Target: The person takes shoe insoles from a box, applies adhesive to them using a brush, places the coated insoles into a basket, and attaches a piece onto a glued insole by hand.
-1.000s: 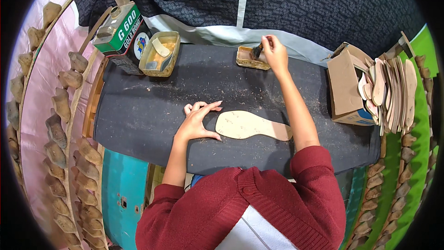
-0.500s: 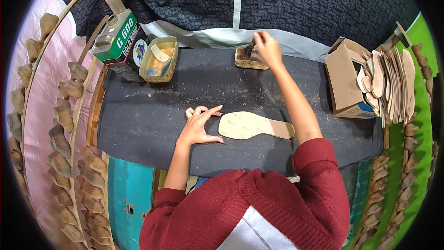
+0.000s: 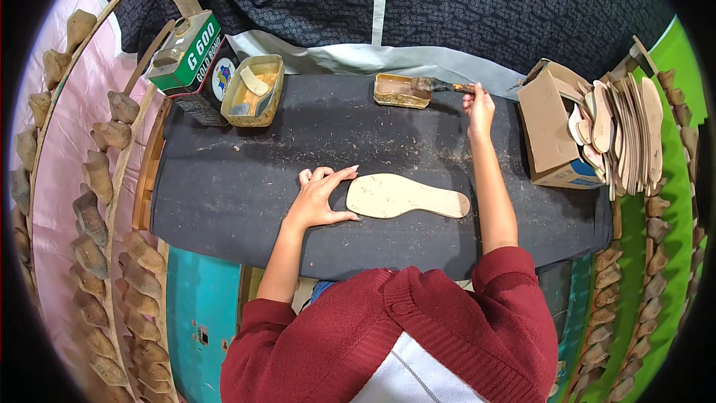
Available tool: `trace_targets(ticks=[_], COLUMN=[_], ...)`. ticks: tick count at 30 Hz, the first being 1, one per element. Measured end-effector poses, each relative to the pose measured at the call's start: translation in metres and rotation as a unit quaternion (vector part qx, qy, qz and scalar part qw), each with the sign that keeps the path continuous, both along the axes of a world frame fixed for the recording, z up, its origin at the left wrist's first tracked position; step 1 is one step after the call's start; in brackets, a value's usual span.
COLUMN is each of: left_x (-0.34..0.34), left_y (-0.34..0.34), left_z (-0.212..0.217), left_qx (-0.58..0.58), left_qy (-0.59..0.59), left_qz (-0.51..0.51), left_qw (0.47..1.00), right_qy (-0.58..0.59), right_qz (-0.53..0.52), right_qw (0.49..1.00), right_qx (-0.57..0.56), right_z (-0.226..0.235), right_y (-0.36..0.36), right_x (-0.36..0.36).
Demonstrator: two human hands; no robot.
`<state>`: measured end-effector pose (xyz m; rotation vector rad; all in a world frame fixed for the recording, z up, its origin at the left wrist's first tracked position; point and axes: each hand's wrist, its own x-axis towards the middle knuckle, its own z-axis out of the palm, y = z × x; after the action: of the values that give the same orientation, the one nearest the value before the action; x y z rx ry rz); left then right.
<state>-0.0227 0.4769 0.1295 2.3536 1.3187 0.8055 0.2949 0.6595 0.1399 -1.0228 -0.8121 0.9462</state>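
A pale, sole-shaped insole (image 3: 403, 198) lies flat on the black table cover, its wide end to the left. My left hand (image 3: 319, 198) rests at that wide end, thumb and forefinger curved around its two edges. Farther off, my right hand (image 3: 479, 108) grips a dark brush (image 3: 447, 86) by its handle, held nearly level. The bristle end sits at the right rim of a small, shallow tray (image 3: 394, 97) that holds a brownish liquid. Much of the insole's face carries dark specks; its narrow right end is browner.
At the back left stand a green, white and black metal can (image 3: 195, 67) and a yellowish tub (image 3: 257, 113) with scraps in it. A cardboard box (image 3: 553, 123) of stacked insoles (image 3: 630, 130) occupies the right. Racks of wooden shoe lasts (image 3: 93, 213) flank both sides. Crumbs dot the cloth (image 3: 246, 201).
My right hand has drawn back from over the tray to the right, and the brush has swung from steep to nearly level. My left hand has closed slightly around the insole's wide end.
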Motion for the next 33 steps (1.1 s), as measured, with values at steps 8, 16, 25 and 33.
trace_targets(ticks=[8, 16, 25, 33], left_x=[0.005, 0.005, -0.003, -0.002], left_y=[-0.002, -0.002, 0.002, 0.0], left_z=[-0.007, -0.01, -0.006, -0.005], left_qx=[-0.008, -0.019, 0.005, 0.005], left_qy=[0.009, -0.013, -0.004, -0.001], left_qz=[0.004, -0.002, -0.005, 0.003], left_qw=[1.0, 1.0, 1.0, 1.0], right_qy=[-0.022, 0.174, 0.048, -0.012], right_qz=[-0.063, -0.001, 0.074, 0.075], right_qw=[0.997, 0.984, 0.992, 0.994], right_qx=[0.034, -0.028, -0.086, -0.079], right_z=[-0.012, -0.023, -0.014, -0.025], right_y=[-0.025, -0.068, -0.164, -0.188], right_x=[0.008, -0.005, -0.037, -0.052])
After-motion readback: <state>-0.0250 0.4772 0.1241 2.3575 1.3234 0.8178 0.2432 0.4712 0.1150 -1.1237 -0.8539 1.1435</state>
